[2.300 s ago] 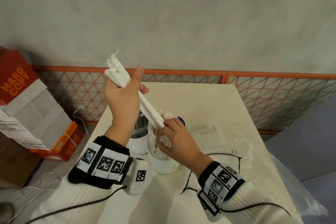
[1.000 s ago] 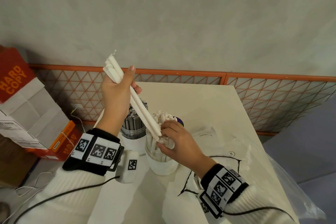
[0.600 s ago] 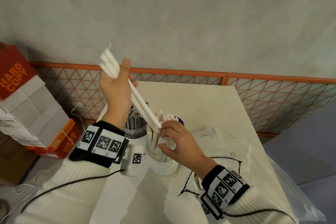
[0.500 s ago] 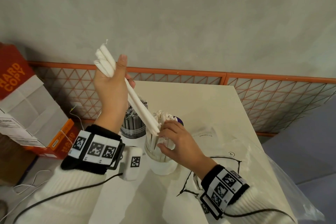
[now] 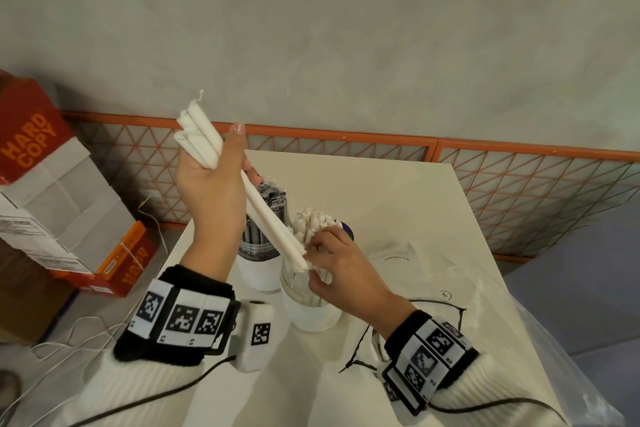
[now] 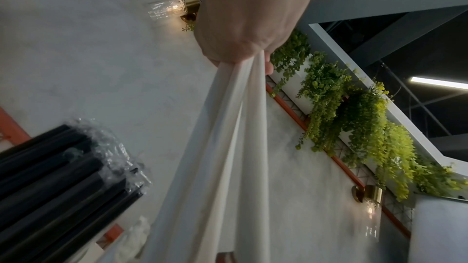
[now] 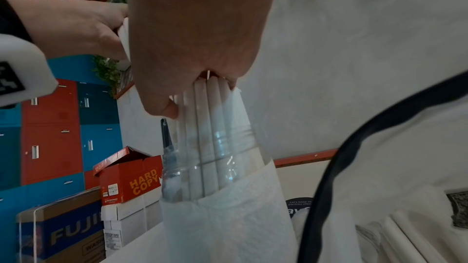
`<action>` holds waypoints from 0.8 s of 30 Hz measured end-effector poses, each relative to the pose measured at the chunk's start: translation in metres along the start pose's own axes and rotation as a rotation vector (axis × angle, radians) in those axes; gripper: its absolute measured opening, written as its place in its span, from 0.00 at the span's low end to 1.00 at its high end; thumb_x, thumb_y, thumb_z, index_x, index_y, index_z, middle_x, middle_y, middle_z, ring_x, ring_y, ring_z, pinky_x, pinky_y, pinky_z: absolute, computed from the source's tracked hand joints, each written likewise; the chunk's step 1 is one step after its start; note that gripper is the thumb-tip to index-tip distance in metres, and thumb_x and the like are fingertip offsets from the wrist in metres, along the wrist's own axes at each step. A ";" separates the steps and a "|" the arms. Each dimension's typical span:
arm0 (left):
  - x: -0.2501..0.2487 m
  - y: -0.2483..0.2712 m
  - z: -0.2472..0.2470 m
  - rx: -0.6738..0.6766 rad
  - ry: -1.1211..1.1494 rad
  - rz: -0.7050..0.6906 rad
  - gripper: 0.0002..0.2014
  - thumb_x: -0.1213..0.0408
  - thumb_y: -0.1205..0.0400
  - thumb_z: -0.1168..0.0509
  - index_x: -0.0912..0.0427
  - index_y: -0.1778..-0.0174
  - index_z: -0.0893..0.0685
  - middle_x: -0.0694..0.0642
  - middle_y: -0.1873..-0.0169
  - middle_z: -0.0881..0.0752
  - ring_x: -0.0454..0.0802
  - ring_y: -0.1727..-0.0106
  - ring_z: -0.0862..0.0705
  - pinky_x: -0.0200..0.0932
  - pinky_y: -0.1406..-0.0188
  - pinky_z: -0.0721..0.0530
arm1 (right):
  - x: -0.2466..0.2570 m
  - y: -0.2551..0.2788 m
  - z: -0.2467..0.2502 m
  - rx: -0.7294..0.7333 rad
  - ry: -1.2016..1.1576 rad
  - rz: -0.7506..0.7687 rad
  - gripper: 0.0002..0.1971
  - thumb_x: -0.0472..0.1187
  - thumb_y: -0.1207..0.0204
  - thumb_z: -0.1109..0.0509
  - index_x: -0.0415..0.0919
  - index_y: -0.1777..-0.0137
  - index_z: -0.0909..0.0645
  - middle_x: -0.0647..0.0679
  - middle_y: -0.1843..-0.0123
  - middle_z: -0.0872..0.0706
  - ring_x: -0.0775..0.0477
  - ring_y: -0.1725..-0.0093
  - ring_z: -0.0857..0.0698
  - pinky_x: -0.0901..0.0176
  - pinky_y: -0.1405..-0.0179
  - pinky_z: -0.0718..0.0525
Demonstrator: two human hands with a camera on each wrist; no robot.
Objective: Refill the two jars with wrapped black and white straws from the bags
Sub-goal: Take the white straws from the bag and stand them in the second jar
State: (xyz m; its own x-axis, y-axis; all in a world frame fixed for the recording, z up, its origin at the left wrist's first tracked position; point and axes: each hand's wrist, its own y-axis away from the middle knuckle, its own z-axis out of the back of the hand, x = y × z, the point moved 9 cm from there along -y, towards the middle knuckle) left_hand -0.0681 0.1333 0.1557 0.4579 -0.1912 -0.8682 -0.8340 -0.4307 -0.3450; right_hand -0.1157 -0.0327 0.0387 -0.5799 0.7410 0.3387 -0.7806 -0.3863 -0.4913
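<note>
The left hand [image 5: 211, 191] grips a tilted bundle of white wrapped straws [image 5: 242, 184], fingers curled round it, above the table [image 5: 381, 191]. The right hand [image 5: 341, 267] pinches the straws standing in the near jar [image 5: 304, 302].

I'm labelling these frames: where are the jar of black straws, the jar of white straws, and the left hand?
jar of black straws [image 5: 258, 250], head view, glass wall.
jar of white straws [image 7: 222, 159], right wrist view, glass neck.
left hand [image 5: 211, 198], head view, back of hand.

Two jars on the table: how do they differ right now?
The nearer jar holds white wrapped straws; the farther jar holds black wrapped straws. The right hand grips the nearer jar's straws; no hand touches the farther jar. Shared: both clear, upright, white-wrapped below, side by side.
</note>
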 end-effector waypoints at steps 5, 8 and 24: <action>-0.003 0.015 0.003 0.047 -0.018 -0.020 0.10 0.62 0.21 0.29 0.54 0.66 0.24 0.48 0.83 0.22 0.46 0.83 0.24 0.40 0.78 0.21 | -0.003 0.000 0.001 -0.026 -0.057 -0.017 0.21 0.32 0.34 0.30 0.38 0.39 0.17 0.44 0.47 0.16 0.43 0.41 0.22 0.57 0.36 0.23; 0.009 0.024 0.005 0.019 -0.055 -0.014 0.10 0.62 0.21 0.29 0.61 0.62 0.24 0.48 0.83 0.21 0.46 0.83 0.23 0.41 0.78 0.20 | -0.006 0.000 0.003 -0.064 -0.116 -0.040 0.23 0.28 0.31 0.30 0.37 0.34 0.21 0.42 0.43 0.17 0.47 0.39 0.25 0.63 0.33 0.30; 0.046 0.066 -0.009 0.117 0.156 -0.040 0.14 0.66 0.36 0.24 0.62 0.63 0.22 0.51 0.74 0.15 0.46 0.77 0.18 0.39 0.73 0.16 | -0.026 0.006 0.011 -0.084 -0.355 -0.116 0.29 0.43 0.27 0.26 0.45 0.27 0.29 0.46 0.31 0.27 0.48 0.29 0.27 0.51 0.30 0.23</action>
State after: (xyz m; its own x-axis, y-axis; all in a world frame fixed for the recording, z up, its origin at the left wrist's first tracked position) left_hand -0.0990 0.0880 0.0968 0.5258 -0.3141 -0.7905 -0.8401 -0.3372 -0.4249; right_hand -0.1077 -0.0606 0.0352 -0.5453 0.5348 0.6455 -0.8323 -0.2543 -0.4925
